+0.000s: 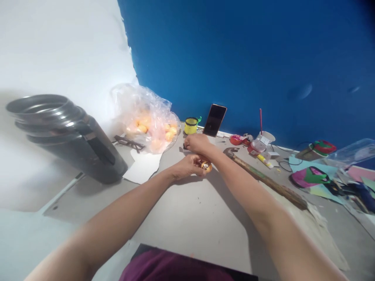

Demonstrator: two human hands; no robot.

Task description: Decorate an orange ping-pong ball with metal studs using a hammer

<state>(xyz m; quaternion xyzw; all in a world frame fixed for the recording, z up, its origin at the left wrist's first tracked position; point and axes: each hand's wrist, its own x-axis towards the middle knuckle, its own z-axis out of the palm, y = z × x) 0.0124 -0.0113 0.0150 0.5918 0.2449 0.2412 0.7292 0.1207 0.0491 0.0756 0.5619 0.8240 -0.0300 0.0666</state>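
Both my arms reach out over a grey table (187, 210). My left hand (187, 167) is curled closed around a small orange object with a shiny tip (206, 166), held just above the table. My right hand (197, 143) sits right behind it with fingers bent down on a small dark thing (185, 147) on the table; what it grips is too small to name. The two hands nearly touch.
A dark metal jug (67, 136) stands at left, with spectacles (129, 143) and a plastic bag of orange balls (146, 123) behind. A yellow cup (191, 125) and a phone (215, 120) lean by the blue wall. A hammer (263, 177), paper scraps and clutter fill the right.
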